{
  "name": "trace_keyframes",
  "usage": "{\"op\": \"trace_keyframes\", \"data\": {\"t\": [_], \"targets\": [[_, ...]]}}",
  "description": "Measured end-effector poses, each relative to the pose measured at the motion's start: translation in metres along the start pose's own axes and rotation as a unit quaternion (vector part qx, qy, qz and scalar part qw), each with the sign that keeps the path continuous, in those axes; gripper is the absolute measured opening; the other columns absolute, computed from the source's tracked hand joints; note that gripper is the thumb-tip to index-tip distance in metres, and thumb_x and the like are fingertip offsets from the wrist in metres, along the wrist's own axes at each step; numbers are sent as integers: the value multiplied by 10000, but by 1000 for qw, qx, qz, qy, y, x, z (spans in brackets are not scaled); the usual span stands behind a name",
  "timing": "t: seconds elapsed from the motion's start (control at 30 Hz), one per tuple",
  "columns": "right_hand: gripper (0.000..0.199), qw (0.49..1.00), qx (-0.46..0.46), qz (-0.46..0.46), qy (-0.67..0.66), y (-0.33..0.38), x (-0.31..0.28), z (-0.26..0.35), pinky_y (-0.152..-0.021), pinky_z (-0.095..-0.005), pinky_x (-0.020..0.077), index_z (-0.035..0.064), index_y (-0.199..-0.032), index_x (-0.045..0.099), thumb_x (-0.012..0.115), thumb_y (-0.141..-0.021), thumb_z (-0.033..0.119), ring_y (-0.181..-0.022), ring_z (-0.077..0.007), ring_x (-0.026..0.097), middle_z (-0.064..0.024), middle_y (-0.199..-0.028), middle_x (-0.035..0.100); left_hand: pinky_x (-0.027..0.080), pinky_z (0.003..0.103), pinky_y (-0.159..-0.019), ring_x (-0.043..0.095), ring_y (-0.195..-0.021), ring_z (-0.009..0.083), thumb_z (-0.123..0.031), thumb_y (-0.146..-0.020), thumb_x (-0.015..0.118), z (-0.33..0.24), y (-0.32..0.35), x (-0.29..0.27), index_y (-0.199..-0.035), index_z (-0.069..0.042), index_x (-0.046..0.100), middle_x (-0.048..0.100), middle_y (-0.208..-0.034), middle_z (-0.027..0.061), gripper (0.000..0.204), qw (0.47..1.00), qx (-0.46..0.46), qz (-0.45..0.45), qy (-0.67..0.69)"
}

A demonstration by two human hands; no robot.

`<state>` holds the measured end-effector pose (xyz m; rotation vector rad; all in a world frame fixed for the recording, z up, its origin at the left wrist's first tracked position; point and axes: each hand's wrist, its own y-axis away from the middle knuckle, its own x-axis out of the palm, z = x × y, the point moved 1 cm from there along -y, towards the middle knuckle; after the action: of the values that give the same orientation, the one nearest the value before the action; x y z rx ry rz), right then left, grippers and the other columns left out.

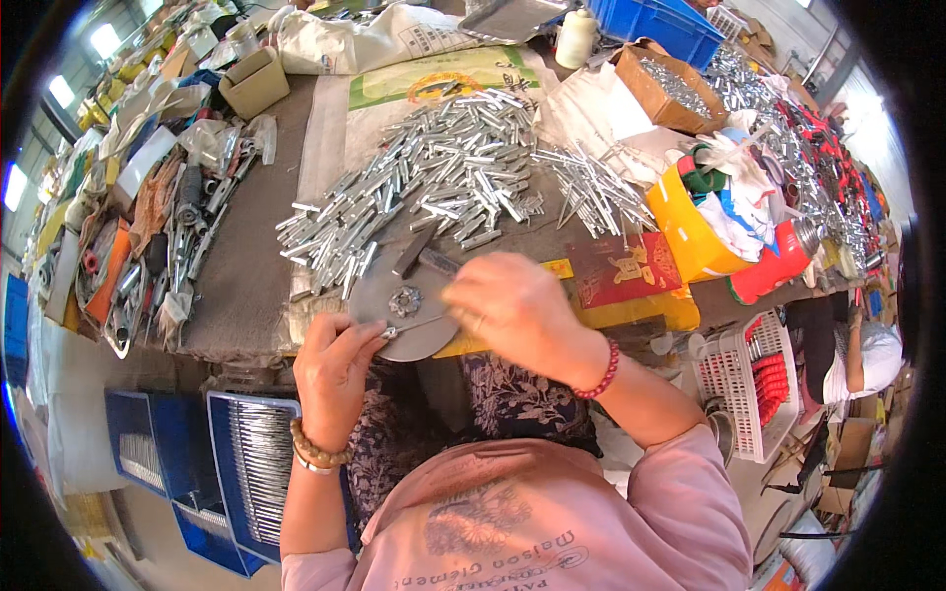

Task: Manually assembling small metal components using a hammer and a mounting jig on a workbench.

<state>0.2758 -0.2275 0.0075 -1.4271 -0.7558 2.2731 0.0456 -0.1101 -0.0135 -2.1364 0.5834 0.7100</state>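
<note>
My left hand [333, 366] is closed in a pinch at the near left rim of a round grey disc [372, 293]. Between its thumb and fingertips sits the end of a thin metal rod [419, 323], which runs right across the disc; a small silvery fitting shows at the pinch. My right hand [520, 303] is over the disc's right side, by the rod's other end. Motion smears its fingers, so its grip is unclear. Small metal pieces [404, 301] are heaped mid-disc. Just beyond lies a dark hammer-like tool [416, 248], partly behind my right hand.
Silvery metal tubes [443, 163] are piled beyond the disc, with thinner rods [596, 187] to their right. A yellow container [695, 227] and red bottle [774, 266] stand right. Tools [187, 197] crowd the left. Blue bins [222, 473] sit below the bench edge.
</note>
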Motion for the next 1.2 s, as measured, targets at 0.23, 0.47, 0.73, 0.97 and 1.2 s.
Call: {"op": "trace_keyframes", "data": {"t": [0.23, 0.47, 0.73, 0.97, 1.2], "targets": [[111, 968, 199, -19, 152, 19, -43, -85, -779, -445, 574, 75, -935, 757, 801, -843, 119, -900, -338, 708, -110, -926, 687, 530, 372, -691, 658, -782, 286, -2, -788, 873, -3, -1, 0, -1005, -58, 806, 642, -917, 96, 234, 1000, -5, -7, 11], [121, 970, 189, 30, 152, 8, -38, -96, -785, -453, 572, 56, -895, 731, 802, -847, 141, -904, -349, 703, -116, -922, 676, 533, 378, -694, 662, -799, 286, -10, -783, 877, 1, 1, 2, -1004, -70, 809, 643, -921, 93, 239, 1000, -14, -4, 17], [87, 987, 148, 28, 58, -9, -36, -52, -761, -439, 571, 66, -918, 717, 765, -852, 96, -846, -341, 701, -100, -910, 683, 538, 339, -726, 669, -827, 266, 44, -798, 846, 2, 1, 1, -1068, -80, 822, 661, -944, 90, 298, 1000, -5, 4, 13], [84, 989, 13, 100, -111, -32, 8, 18, -761, -456, 557, 58, -909, 674, 736, -857, 79, -880, -348, 669, -119, -891, 634, 547, 403, -728, 670, -857, 300, -83, -816, 854, 2, 2, 1, -1015, -95, 806, 661, -930, 76, 205, 1000, -3, -1, 4], [102, 982, -16, 140, -123, -40, 23, 19, -765, -460, 528, 28, -968, 674, 714, -884, 68, -876, -360, 631, -133, -899, 610, 541, 415, -730, 668, -860, 308, -95, -828, 844, 1, 3, 0, -998, -76, 787, 654, -943, 79, 180, 1000, 2, -6, 9]]}}
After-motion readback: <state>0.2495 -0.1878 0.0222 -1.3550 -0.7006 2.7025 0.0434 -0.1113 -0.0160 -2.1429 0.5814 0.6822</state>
